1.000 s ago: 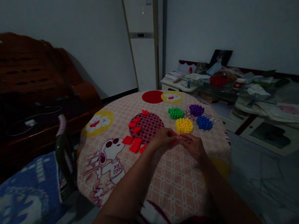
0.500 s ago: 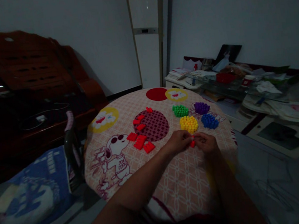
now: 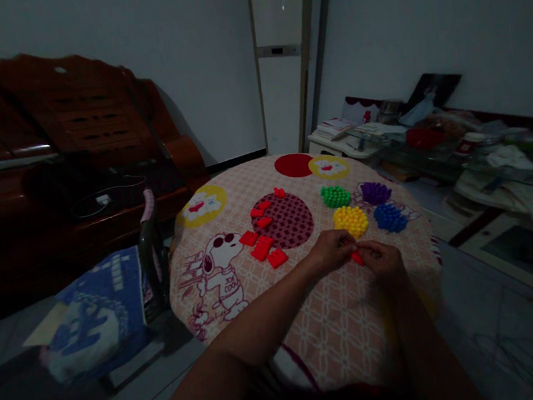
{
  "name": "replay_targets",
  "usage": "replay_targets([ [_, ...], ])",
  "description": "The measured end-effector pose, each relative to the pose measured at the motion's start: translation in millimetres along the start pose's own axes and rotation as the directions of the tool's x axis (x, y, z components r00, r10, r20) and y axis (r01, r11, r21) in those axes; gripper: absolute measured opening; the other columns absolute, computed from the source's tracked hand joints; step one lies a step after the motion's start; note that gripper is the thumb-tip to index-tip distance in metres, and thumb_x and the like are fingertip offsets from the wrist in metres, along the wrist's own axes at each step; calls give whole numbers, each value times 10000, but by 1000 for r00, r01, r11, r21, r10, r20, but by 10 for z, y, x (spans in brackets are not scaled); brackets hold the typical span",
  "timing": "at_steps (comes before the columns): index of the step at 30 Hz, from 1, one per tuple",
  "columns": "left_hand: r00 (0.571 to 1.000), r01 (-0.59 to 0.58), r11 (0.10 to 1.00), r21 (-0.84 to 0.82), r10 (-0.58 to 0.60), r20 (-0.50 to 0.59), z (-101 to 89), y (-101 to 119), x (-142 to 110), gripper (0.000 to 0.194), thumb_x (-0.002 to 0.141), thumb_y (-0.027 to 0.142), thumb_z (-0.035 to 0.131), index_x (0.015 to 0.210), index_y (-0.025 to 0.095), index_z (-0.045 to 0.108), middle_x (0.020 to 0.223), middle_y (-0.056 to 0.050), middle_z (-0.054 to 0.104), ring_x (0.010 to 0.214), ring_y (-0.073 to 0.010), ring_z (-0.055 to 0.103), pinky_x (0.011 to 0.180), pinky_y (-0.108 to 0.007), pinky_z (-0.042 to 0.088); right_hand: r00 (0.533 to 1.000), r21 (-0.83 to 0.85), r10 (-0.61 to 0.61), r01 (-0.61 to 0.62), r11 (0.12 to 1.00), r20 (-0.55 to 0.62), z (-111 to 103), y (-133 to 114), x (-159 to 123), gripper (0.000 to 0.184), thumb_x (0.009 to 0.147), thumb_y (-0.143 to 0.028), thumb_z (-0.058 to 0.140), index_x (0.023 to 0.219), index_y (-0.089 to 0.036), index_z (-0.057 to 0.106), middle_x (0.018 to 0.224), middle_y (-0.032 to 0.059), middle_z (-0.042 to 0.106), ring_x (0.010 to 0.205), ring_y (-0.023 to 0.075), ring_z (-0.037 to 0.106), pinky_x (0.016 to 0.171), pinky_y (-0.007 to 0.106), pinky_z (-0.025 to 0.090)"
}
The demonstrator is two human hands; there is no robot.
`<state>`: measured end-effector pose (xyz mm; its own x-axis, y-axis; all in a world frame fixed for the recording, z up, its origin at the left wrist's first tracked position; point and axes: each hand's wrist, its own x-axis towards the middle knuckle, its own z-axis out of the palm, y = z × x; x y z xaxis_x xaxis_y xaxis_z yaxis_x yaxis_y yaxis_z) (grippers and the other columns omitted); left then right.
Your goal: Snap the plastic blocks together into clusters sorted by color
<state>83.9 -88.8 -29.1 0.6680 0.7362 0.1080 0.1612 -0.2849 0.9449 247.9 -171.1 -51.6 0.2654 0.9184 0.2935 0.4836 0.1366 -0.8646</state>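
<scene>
My left hand [image 3: 334, 250] and my right hand [image 3: 382, 260] meet over the near right part of the table, fingers pinched. Between them is a small red plastic piece [image 3: 358, 257], partly hidden by the fingers. Just beyond my left hand sits a yellow bumpy cluster [image 3: 350, 221] of bead-like knobs. Similar clusters in green [image 3: 335, 196], purple [image 3: 375, 193] and blue [image 3: 390, 218] lie behind and to its right. Left of my hands, several flat red notched pieces [image 3: 262, 247] are spread in a loose line.
A patterned cloth covers the round table [image 3: 319, 322]. To the left stand a chair with a blue cover [image 3: 100, 309] and a wooden bench [image 3: 79, 118]. A cluttered glass-topped cabinet [image 3: 434, 149] runs along the right wall. Behind the table is a tall white unit [image 3: 283, 95].
The view has swung left, so everything appears further right. Both hands stay together on the red piece, more of which shows below the fingers.
</scene>
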Motion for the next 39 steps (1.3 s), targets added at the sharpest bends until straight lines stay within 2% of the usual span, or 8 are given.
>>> replay_targets([
  [5,998,32,991,-128,-39,-59,41,-9,32,204,753,218,641,910,106,707,704,-8,666,601,-104,579,580,-202,430,996,42,33,-37,998,82,-40,-44,12,294,687,-365,688,875,-150,758,635,33,697,532,152,614,498,226,456],
  [12,998,20,984,-178,-31,-60,77,-99,65,193,728,150,641,905,110,706,784,-35,711,648,-119,621,620,-213,475,997,29,41,-43,999,62,-51,-10,16,247,706,-353,674,845,-158,734,620,27,687,529,142,597,499,218,432],
  [23,1000,6,999,-43,-5,25,31,28,-16,283,734,191,608,971,102,735,793,-33,708,703,-133,622,638,-217,468,1000,-123,11,-12,992,-7,-113,56,32,311,715,-419,677,863,-156,751,587,15,653,523,150,572,528,244,417],
  [28,998,-41,998,42,39,40,25,-9,-24,276,779,239,631,999,110,738,841,-39,726,735,-136,640,672,-220,484,994,-97,97,-102,990,-53,-139,54,50,368,631,-424,700,852,-137,765,527,-2,600,487,144,522,492,253,395],
  [31,996,-69,982,176,77,-44,-209,1,65,269,791,205,635,1025,115,731,923,-61,745,823,-164,671,762,-254,520,976,23,187,-185,982,-110,-150,29,45,474,597,-404,687,946,-91,759,500,-11,573,434,128,469,442,252,372],
  [33,978,-54,945,322,115,-174,-484,12,170,276,808,146,599,1055,122,720,997,-77,745,903,-178,679,857,-284,528,960,86,233,-222,971,-153,-151,11,39,518,599,-393,665,995,-71,749,513,0,592,421,126,470,424,250,377],
  [37,863,187,812,554,133,-487,-1135,-12,421,382,846,89,542,1206,136,662,1201,-131,684,1103,-226,642,1020,-362,490,943,123,262,-241,963,-204,-127,-14,36,466,597,-388,650,927,-76,753,524,40,630,441,157,540,415,255,405],
  [39,850,277,731,624,116,-513,-1408,-66,530,458,869,84,519,1317,144,591,1300,-152,628,1178,-238,608,1094,-387,436,944,124,246,-224,967,-219,-108,-8,38,428,611,-393,653,892,-87,756,522,54,639,447,172,564,413,260,418],
])
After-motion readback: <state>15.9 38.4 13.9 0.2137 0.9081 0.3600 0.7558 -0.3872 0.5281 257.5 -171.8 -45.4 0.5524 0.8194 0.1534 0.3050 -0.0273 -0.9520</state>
